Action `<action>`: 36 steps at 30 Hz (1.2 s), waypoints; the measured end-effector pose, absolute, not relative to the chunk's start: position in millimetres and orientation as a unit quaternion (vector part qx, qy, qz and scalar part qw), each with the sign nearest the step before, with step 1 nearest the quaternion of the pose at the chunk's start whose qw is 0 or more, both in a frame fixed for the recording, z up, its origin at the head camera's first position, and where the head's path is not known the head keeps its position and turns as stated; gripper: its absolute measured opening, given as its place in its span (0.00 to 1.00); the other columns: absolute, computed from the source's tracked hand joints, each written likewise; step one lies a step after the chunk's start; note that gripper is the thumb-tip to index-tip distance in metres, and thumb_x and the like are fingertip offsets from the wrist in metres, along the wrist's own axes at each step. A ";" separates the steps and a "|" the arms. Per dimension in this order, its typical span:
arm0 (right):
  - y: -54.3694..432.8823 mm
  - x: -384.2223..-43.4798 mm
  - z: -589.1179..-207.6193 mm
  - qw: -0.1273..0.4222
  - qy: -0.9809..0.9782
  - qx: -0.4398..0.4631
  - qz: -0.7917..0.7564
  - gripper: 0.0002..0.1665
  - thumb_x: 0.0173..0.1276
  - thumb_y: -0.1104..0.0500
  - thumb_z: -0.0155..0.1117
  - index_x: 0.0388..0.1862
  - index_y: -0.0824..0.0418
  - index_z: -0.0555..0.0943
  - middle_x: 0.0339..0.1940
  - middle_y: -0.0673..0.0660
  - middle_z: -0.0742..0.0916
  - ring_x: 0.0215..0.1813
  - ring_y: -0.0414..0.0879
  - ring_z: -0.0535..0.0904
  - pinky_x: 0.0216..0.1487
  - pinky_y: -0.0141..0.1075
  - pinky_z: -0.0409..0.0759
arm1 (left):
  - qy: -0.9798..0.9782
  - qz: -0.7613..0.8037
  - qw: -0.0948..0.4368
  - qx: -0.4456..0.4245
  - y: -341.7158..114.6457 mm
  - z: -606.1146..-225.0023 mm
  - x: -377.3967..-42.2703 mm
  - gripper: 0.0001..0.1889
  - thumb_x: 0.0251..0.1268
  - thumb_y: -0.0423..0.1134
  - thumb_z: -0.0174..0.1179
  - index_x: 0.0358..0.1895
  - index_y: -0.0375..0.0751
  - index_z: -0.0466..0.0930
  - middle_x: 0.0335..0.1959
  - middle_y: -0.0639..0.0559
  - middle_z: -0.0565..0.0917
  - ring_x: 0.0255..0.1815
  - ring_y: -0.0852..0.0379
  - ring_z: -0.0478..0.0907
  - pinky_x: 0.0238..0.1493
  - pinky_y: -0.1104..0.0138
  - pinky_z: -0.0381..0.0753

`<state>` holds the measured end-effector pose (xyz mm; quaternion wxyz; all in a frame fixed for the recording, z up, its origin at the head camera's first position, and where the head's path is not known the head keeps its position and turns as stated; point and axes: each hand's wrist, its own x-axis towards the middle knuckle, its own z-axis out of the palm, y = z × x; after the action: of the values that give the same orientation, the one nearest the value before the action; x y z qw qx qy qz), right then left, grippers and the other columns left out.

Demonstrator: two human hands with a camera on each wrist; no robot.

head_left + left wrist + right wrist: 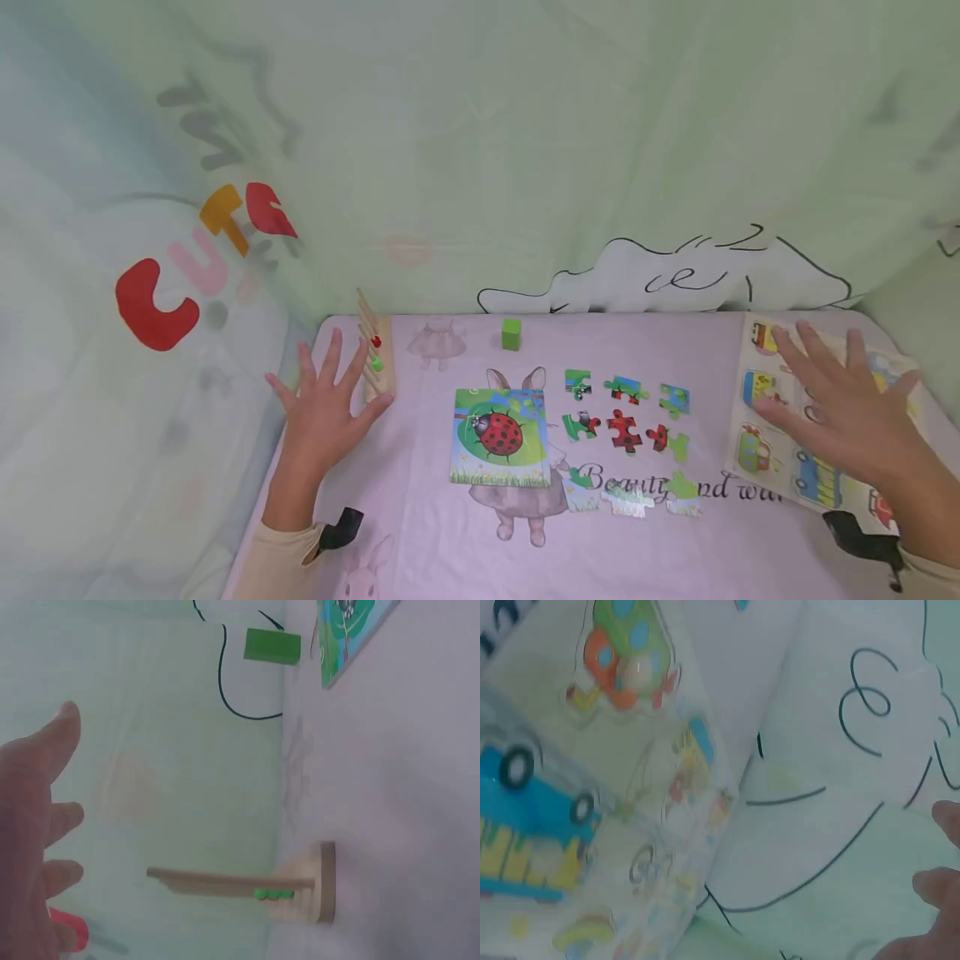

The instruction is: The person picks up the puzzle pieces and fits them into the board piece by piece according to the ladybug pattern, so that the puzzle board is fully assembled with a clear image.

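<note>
My left hand (322, 421) is held up with fingers spread, holding nothing. Nearest to it is a wooden stand with upright pegs (386, 375), which carries green and red beads (377, 364). On the other side my right hand (855, 412), also spread and holding nothing, hovers over a board with vehicle pictures (772, 475). Between the hands lies a square ladybug picture (498, 437). To its right, several loose jigsaw pieces (624, 432) are laid out apart in rows. In the left wrist view, the peg stand (326, 881) shows from the side.
A green block (511, 334) stands near the back of the table. The table cloth (420, 525) has printed rabbits and lettering. Printed curtains (450, 167) rise directly behind the table and on the left side.
</note>
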<state>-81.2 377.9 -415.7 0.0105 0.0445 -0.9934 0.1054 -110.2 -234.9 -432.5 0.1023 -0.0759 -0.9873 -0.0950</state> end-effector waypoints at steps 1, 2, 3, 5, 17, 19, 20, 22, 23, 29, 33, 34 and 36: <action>374.5 -83.3 -417.1 0.008 -0.992 0.052 0.114 0.59 0.73 0.33 0.57 0.85 0.48 0.33 0.86 0.60 0.37 0.79 0.71 0.16 0.56 0.82 0.13 | -0.985 -0.102 0.113 -0.082 -232.9 -433.3 -109.4 0.45 0.65 0.73 0.55 0.81 0.59 0.58 0.86 0.46 0.48 0.83 0.24 0.34 0.62 0.16 0.29; 371.2 -85.4 -418.7 0.007 -0.990 0.063 0.129 0.58 0.73 0.35 0.57 0.86 0.48 0.34 0.86 0.60 0.38 0.80 0.71 0.18 0.57 0.81 0.13 | -0.982 -0.113 0.123 -0.089 -230.6 -434.4 -108.8 0.44 0.65 0.71 0.56 0.81 0.58 0.59 0.85 0.46 0.49 0.83 0.25 0.35 0.63 0.17 0.30; 367.4 -87.7 -420.4 0.003 -0.987 0.073 0.144 0.57 0.74 0.37 0.58 0.86 0.48 0.35 0.86 0.60 0.41 0.81 0.70 0.20 0.59 0.80 0.13 | -0.978 -0.125 0.136 -0.098 -227.9 -436.0 -108.6 0.43 0.65 0.70 0.57 0.80 0.57 0.61 0.85 0.45 0.52 0.83 0.25 0.37 0.64 0.17 0.32; 358.3 -93.1 -422.3 -0.013 -0.982 0.087 0.167 0.56 0.75 0.38 0.58 0.86 0.48 0.36 0.86 0.63 0.45 0.83 0.72 0.28 0.64 0.81 0.22 | -0.969 -0.145 0.160 -0.120 -221.3 -440.7 -108.9 0.41 0.66 0.66 0.60 0.79 0.54 0.63 0.84 0.44 0.56 0.83 0.26 0.42 0.66 0.18 0.37; 283.7 -136.9 -439.9 -0.082 -0.968 0.115 0.209 0.48 0.76 0.34 0.55 0.83 0.59 0.57 0.60 0.72 0.84 0.59 0.68 0.82 0.56 0.65 0.78 | -0.937 -0.278 0.083 -0.192 -174.7 -474.2 -116.2 0.30 0.74 0.54 0.59 0.74 0.47 0.72 0.78 0.47 0.68 0.79 0.45 0.65 0.72 0.45 0.70; 273.5 -143.7 -445.4 -0.079 -0.965 0.123 0.218 0.45 0.76 0.36 0.57 0.79 0.63 0.63 0.57 0.69 0.87 0.55 0.63 0.84 0.54 0.61 0.80 | -0.928 -0.312 0.063 -0.192 -169.7 -481.6 -120.3 0.28 0.74 0.53 0.60 0.72 0.45 0.75 0.76 0.47 0.71 0.77 0.46 0.67 0.72 0.47 0.72; 268.8 -146.7 -447.8 -0.078 -0.964 0.127 0.221 0.43 0.75 0.38 0.59 0.77 0.64 0.67 0.54 0.68 0.87 0.53 0.61 0.85 0.52 0.58 0.82 | -0.922 -0.332 0.056 -0.192 -168.3 -485.8 -122.9 0.27 0.74 0.52 0.60 0.70 0.45 0.76 0.74 0.47 0.73 0.76 0.47 0.69 0.72 0.48 0.72; 260.9 -153.6 -453.7 -0.082 -0.962 0.131 0.224 0.39 0.75 0.40 0.61 0.72 0.66 0.73 0.50 0.65 0.88 0.48 0.56 0.85 0.48 0.53 0.84 | -0.910 -0.364 0.045 -0.192 -165.5 -493.6 -127.7 0.25 0.73 0.49 0.62 0.67 0.43 0.78 0.71 0.46 0.76 0.75 0.47 0.71 0.72 0.49 0.72; 257.5 -157.0 -456.8 -0.086 -0.962 0.134 0.224 0.37 0.74 0.41 0.62 0.70 0.66 0.76 0.48 0.63 0.89 0.46 0.54 0.85 0.46 0.50 0.84 | -0.905 -0.377 0.039 -0.193 -164.4 -497.0 -129.8 0.24 0.73 0.48 0.63 0.66 0.42 0.79 0.70 0.46 0.77 0.74 0.47 0.72 0.72 0.49 0.72; 238.9 -174.4 -468.3 -0.110 -0.959 0.136 0.225 0.29 0.72 0.47 0.67 0.60 0.67 0.82 0.39 0.57 0.88 0.35 0.45 0.79 0.35 0.38 0.77 | -0.897 -0.396 0.020 -0.198 -160.1 -508.8 -138.0 0.19 0.70 0.39 0.65 0.62 0.40 0.82 0.65 0.46 0.81 0.71 0.46 0.75 0.72 0.48 0.72; 227.3 -180.7 -472.8 -0.117 -0.961 0.113 0.225 0.27 0.69 0.47 0.70 0.57 0.66 0.85 0.36 0.57 0.85 0.33 0.46 0.76 0.34 0.38 0.74 | -0.888 -0.418 -0.022 -0.191 -161.5 -520.5 -143.7 0.19 0.70 0.38 0.65 0.63 0.43 0.82 0.67 0.49 0.80 0.74 0.47 0.72 0.75 0.49 0.69; 225.0 -182.2 -474.9 -0.119 -0.962 0.105 0.224 0.26 0.68 0.47 0.71 0.56 0.65 0.85 0.36 0.56 0.85 0.34 0.47 0.75 0.35 0.37 0.73 | -0.884 -0.425 -0.039 -0.189 -162.4 -523.3 -144.6 0.20 0.69 0.37 0.66 0.63 0.44 0.82 0.69 0.50 0.79 0.75 0.47 0.70 0.76 0.49 0.67; 221.0 -183.9 -478.3 -0.125 -0.962 0.089 0.226 0.26 0.67 0.47 0.72 0.55 0.64 0.86 0.35 0.56 0.83 0.36 0.48 0.74 0.35 0.38 0.72 | -0.881 -0.429 -0.073 -0.186 -164.6 -528.4 -146.1 0.22 0.68 0.38 0.67 0.65 0.46 0.81 0.72 0.52 0.76 0.79 0.49 0.65 0.78 0.49 0.63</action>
<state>-183.9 221.0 -478.3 -0.1254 0.0892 -0.9619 0.2258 -146.1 -164.6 -528.4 -0.0727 -0.1858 -0.8808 -0.4294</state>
